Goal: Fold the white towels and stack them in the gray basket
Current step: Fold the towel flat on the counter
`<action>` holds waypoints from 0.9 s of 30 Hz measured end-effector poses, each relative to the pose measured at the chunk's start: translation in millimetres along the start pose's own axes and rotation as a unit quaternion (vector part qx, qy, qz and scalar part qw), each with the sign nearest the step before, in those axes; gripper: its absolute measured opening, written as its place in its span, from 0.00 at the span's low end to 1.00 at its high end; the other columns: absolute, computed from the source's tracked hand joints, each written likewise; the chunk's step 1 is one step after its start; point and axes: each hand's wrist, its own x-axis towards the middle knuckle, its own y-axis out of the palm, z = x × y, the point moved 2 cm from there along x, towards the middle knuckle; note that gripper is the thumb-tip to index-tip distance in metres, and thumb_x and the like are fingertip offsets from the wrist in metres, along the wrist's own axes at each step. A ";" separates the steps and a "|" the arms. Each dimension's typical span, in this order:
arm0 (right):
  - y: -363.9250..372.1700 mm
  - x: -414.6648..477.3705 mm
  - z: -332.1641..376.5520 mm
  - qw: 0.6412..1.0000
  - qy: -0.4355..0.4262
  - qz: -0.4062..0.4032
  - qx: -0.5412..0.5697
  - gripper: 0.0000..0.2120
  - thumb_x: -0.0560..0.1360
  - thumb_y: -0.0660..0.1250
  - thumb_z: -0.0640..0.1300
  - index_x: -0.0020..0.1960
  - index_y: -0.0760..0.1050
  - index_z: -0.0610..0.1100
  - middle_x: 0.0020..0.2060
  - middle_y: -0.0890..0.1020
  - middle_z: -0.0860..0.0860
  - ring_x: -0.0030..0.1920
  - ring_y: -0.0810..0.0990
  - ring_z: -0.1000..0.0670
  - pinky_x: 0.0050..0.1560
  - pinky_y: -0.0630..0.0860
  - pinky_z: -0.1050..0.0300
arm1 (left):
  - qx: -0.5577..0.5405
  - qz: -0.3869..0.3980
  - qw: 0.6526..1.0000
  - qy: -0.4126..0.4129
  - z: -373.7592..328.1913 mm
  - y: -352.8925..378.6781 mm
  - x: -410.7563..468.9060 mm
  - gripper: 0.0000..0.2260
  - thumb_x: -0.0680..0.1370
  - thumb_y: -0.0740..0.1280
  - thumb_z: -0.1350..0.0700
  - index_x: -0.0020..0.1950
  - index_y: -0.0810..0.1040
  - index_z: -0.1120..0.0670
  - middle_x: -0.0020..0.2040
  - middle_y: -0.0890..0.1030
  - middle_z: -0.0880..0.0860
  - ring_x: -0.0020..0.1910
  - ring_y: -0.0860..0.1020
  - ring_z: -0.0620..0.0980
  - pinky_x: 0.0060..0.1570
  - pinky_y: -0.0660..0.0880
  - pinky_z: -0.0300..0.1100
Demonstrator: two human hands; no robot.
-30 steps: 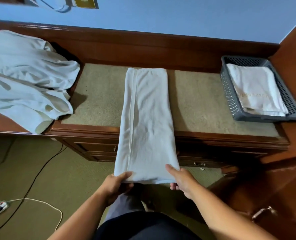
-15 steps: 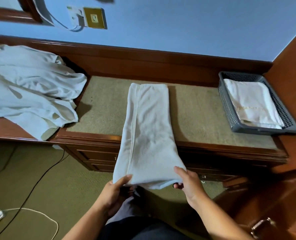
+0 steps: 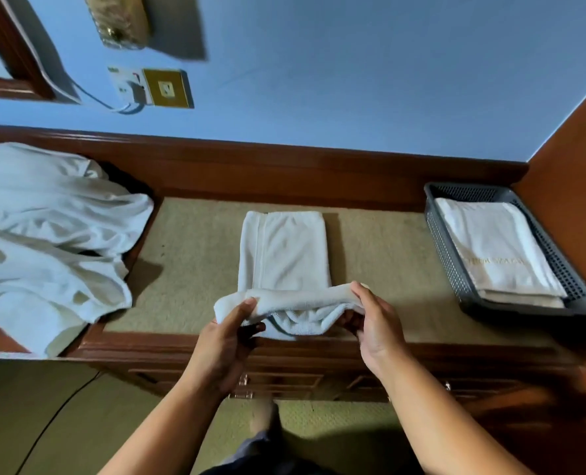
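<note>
**Head view.** The narrow-folded white towel (image 3: 283, 252) lay on the padded desk top (image 3: 189, 262). Its near end was raised, the left hand (image 3: 228, 341) and right hand (image 3: 370, 323) each pinching a corner. The step in hand appeared to be the crosswise fold. The next move would call for carrying that end evenly away from both hands to the far edge. The gray basket (image 3: 531, 308), holding a folded towel (image 3: 497, 248), stood well right of the right hand. The unfolded towels (image 3: 45, 234) lay left of the left hand.

We note one line of pale gold lettering (image 3: 495, 261) on the folded towel (image 3: 490, 234) in the gray basket (image 3: 444, 255), right of frame. Too blurred; we read no words.
</note>
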 end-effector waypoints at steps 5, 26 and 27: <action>25.2 60.6 23.7 0.999 0.006 -0.027 -0.026 0.12 0.77 0.70 0.51 0.41 0.86 0.45 0.44 0.87 0.44 0.52 0.84 0.42 0.61 0.77 0.42 | 0.019 -0.013 1.000 -0.004 -39.6 27.5 63.3 0.10 0.79 0.69 0.56 0.59 0.80 0.57 0.44 0.86 0.55 0.36 0.84 0.47 0.44 0.73 0.45; 101.5 231.1 -2.9 0.985 0.109 -0.122 -0.049 0.12 0.78 0.68 0.52 0.45 0.83 0.44 0.43 0.86 0.41 0.45 0.85 0.41 0.50 0.82 0.43 | 0.106 -0.063 0.988 -0.088 -75.5 32.4 253.3 0.14 0.78 0.72 0.54 0.60 0.79 0.59 0.45 0.87 0.56 0.40 0.83 0.50 0.50 0.75 0.51; 102.4 240.1 -8.4 0.983 0.118 -0.130 -0.054 0.13 0.76 0.68 0.53 0.45 0.83 0.44 0.43 0.86 0.41 0.46 0.85 0.40 0.52 0.82 0.41 | 0.113 -0.063 0.987 -0.094 -74.7 32.1 260.7 0.13 0.78 0.72 0.54 0.60 0.79 0.59 0.45 0.87 0.56 0.40 0.83 0.50 0.49 0.75 0.50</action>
